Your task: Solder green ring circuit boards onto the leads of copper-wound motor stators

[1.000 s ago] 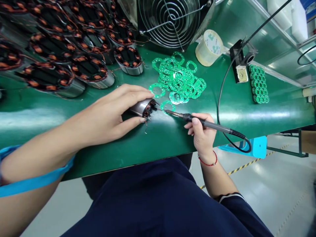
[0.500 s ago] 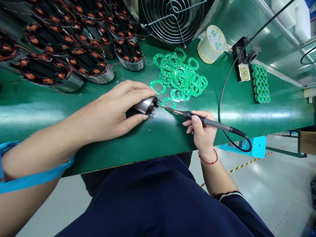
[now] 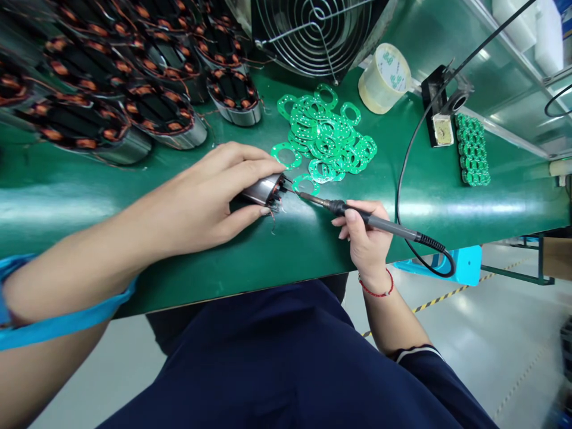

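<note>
My left hand (image 3: 223, 193) is closed around a motor stator (image 3: 263, 190) lying on its side on the green bench, its wired end facing right. Thin wires stick out of that end. In my right hand (image 3: 366, 229) is a soldering iron (image 3: 379, 223), gripped like a pen. Its tip points left and sits close to the wire ends; whether it touches one I cannot tell. Just behind the tip lies a single green ring-shaped circuit board (image 3: 306, 184). A loose heap of such ring boards (image 3: 328, 140) is spread beyond it.
Rows of upright stators (image 3: 165, 113) stand at the back left. A fan with a wire guard (image 3: 317, 36) is at the back, beside a tape roll (image 3: 384, 77). Farther right are an iron holder (image 3: 438, 107) and a green board panel (image 3: 472, 149). The iron's black cable (image 3: 398, 179) loops over the bench.
Hardly anything differs. The soldering iron's tip and the loose wire ends at the stator have shifted very slightly; both hands keep their hold.
</note>
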{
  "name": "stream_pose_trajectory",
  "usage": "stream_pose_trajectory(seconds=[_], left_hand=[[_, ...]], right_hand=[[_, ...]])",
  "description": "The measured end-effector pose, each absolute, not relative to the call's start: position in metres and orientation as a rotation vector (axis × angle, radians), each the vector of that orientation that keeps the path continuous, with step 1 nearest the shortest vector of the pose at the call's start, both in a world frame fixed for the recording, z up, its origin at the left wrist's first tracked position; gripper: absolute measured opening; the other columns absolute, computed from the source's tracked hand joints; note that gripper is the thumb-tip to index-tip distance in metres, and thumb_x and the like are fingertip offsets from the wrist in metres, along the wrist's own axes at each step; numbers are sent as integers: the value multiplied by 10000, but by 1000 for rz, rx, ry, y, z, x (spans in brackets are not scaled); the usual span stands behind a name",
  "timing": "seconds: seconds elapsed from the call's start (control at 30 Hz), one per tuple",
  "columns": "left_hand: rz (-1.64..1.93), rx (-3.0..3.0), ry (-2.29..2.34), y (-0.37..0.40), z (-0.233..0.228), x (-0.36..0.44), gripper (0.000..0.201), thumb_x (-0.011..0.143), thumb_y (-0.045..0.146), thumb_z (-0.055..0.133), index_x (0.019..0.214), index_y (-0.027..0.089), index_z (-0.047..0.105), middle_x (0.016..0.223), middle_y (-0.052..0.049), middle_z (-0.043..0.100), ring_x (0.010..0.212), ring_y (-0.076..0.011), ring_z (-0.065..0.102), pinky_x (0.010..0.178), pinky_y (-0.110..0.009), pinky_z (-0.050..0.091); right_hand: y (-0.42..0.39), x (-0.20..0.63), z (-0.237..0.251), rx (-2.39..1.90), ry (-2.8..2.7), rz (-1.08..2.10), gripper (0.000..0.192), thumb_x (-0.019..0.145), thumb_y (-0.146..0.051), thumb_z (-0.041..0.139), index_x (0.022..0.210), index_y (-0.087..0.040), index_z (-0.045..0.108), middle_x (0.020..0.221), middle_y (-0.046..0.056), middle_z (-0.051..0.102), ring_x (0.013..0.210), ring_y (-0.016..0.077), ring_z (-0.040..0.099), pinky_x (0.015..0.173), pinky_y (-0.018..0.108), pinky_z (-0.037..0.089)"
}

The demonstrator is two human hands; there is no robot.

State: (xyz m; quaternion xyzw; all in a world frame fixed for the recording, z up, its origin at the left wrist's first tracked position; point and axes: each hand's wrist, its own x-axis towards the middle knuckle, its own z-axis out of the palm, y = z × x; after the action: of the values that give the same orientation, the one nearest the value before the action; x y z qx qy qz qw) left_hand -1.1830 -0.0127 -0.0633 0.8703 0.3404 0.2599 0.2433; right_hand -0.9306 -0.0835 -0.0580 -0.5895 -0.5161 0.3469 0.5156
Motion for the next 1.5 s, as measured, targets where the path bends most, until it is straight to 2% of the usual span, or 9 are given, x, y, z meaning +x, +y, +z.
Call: stream_pose_trajectory(seconds=[0.2,0.4,0.53,0.7,0.8,0.9,1.0,1.13,1.5], left_hand=[[704,2387,939,-13,-61,-1183,453,1026,355,441,1412,146,553,1353,-120,584,1283,-253,562,1087,-441,516],[603,2337,999,-14,-53,-1180,471,1016,363,412,1370,112,596,1350,-172,604,1283,-283,564,1094,-483,504],[585,2282,1028,-13,-53,-1180,502,976,414,431,1366,156,615,1363,-146,613,1283,-298,566,1113,-488,486],[577,2192,1071,-15,-53,-1179,512,929,478,465,1342,226,632,1352,-89,619,1271,-322,572,1115,-485,476],[589,2140,1122,-18,-51,-1178,508,935,499,508,1318,185,624,1296,-109,636,1218,-312,603,1077,-473,503],[612,2071,1170,-20,-51,-1178,476,914,552,550,1268,241,617,1209,-71,667,1130,-289,647,1013,-442,538],[629,1943,1161,-23,-52,-1177,478,857,627,597,1213,309,611,1169,-40,692,1064,-293,673,968,-452,557],[583,1749,1082,-26,-53,-1177,543,833,648,641,1219,267,607,1171,-66,701,1036,-295,685,947,-482,577],[677,1496,826,-30,-53,-1184,495,852,532,704,1260,266,620,1139,-53,715,1020,-233,706,875,-350,608]], right_hand=[[-87,-925,-65,-1331,-1311,712,230,952,-456,719,1050,-253,672,732,-48,750,536,92,688,500,211,553],[-89,-922,-66,-1370,-1488,559,221,962,-443,705,1124,-294,695,1036,34,775,933,206,788,755,359,666],[-91,-924,-64,-1343,-1582,627,343,998,-484,640,1299,-319,646,1145,49,779,886,210,799,768,386,687],[-91,-929,-62,-1334,-1650,745,324,1075,-377,505,1392,-361,568,1058,3,798,775,145,781,753,323,677],[-88,-934,-58,-1393,-1728,656,290,1036,-268,547,1315,-318,604,1066,12,787,888,159,779,855,338,656],[-85,-942,-55,-1464,-1773,609,336,984,-218,604,1311,-294,596,943,-7,757,859,161,748,862,329,626],[-81,-950,-55,-1526,-1734,611,347,975,-258,644,1316,-294,584,881,-22,719,808,158,720,820,318,610],[-78,-961,-58,-1474,-1553,640,356,992,-330,648,1331,-303,540,938,-12,702,811,146,730,768,298,615],[-86,-972,-46,-1205,-1406,685,332,1054,-381,580,1345,-352,423,939,-14,768,943,181,797,892,383,644]])
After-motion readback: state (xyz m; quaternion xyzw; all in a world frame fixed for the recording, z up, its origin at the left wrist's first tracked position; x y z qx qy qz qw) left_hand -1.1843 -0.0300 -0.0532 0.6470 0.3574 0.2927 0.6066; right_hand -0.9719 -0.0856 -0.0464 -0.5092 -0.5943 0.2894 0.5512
